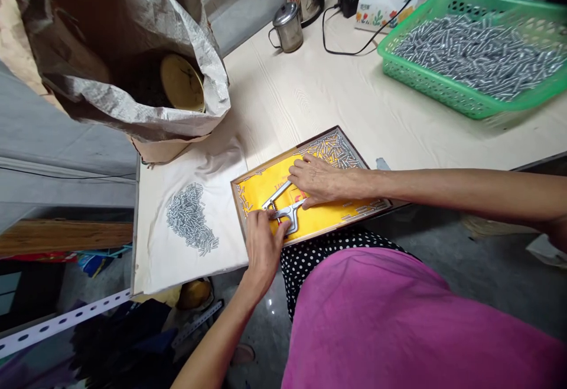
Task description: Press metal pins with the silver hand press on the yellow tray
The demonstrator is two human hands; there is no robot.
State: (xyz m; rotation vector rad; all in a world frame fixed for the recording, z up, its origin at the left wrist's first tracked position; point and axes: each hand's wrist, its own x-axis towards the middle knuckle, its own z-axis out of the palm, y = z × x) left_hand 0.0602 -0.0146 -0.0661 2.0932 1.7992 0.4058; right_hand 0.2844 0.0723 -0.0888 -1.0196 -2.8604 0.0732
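Observation:
A shallow wooden-rimmed tray with a yellow floor lies at the table's near edge, with several small metal pins heaped in its far corner. A silvery hand press tool lies on the yellow floor. My right hand rests palm down on the tool's long handle, fingers curled over it. My left hand pinches at the tool's near jaw; what sits between its fingertips is too small to make out.
A heap of metal pins lies on a white cloth left of the tray. A green basket full of pins stands at the far right. A large paper sack, a steel mug, a kettle and a cable sit behind.

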